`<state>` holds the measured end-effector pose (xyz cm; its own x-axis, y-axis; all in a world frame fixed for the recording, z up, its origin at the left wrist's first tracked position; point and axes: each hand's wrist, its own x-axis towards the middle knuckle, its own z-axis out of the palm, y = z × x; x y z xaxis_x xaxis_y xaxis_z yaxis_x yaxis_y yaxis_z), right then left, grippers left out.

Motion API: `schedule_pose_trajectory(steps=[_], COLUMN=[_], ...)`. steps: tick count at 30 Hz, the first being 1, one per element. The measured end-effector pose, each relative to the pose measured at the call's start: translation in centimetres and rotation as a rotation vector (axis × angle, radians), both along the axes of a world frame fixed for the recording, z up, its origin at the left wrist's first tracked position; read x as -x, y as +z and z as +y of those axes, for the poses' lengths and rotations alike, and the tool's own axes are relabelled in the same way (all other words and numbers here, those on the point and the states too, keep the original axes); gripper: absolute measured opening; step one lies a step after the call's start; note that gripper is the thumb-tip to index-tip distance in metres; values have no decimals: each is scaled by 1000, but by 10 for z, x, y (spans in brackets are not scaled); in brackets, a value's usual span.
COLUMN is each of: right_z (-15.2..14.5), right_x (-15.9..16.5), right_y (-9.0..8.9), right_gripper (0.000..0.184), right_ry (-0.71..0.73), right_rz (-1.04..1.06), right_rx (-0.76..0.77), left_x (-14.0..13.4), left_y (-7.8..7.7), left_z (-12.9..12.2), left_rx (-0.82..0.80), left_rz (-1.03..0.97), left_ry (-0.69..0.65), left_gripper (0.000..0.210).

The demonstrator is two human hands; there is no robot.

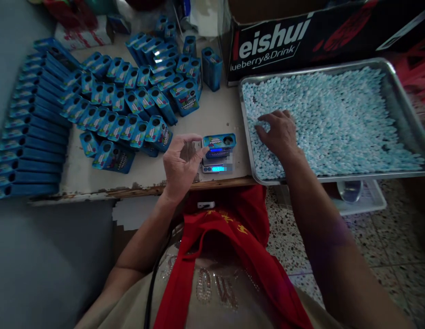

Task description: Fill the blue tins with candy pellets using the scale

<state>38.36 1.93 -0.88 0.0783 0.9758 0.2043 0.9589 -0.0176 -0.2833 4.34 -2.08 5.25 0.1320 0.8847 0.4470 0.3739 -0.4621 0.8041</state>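
While a red apron (174, 278) lies nearest the viewer, the person's bare hands are just beyond it, over a worn white table (222, 114). The left hand (181, 164) has its thumb and forefinger clamped on the near-left end of a small blue box (217, 140), its round dark opening to the right of those fingers. Just nearer than the box, right of the left thumb, a small scale (217, 168) shows a lit display. The right hand (279, 135) has its curved fingertips among pale blue candies (335, 123) in a metal tray (399, 103); whether they pinch any, one cannot tell. Left of and beyond the left fingers stand many more blue boxes (147, 98). Beyond the right fingers is a black carton (267, 43).
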Motion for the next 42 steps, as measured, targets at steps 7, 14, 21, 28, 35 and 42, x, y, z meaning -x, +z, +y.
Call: schedule_pose_trajectory(steps=[7,14,21,28,35,42], right_z=[1,-14,2,92,57,-30], right_x=[4,2,54,180,128,-1], right_y=[3,3,47,96,84,39], right_gripper=[33,31,17,25,22,42], right_ry=[11,-100,97,467,317,6], right_rz=[-5,170,369,48,-106,-198], right_rx=[67,-130,-192,-26,69,257], left_x=[-1,-43,29,119,129,94], left_y=[-4,23,53,63,42,24], left_z=[8,9,15,9,-10,-6], left_rx=[-89,-4,-121,-54,27,79], left_rz=[149,830,530,328,230,190], left_ry=[-72,-229,-160,-104,-140,-186], left_gripper=[35,54,43,50,44,46])
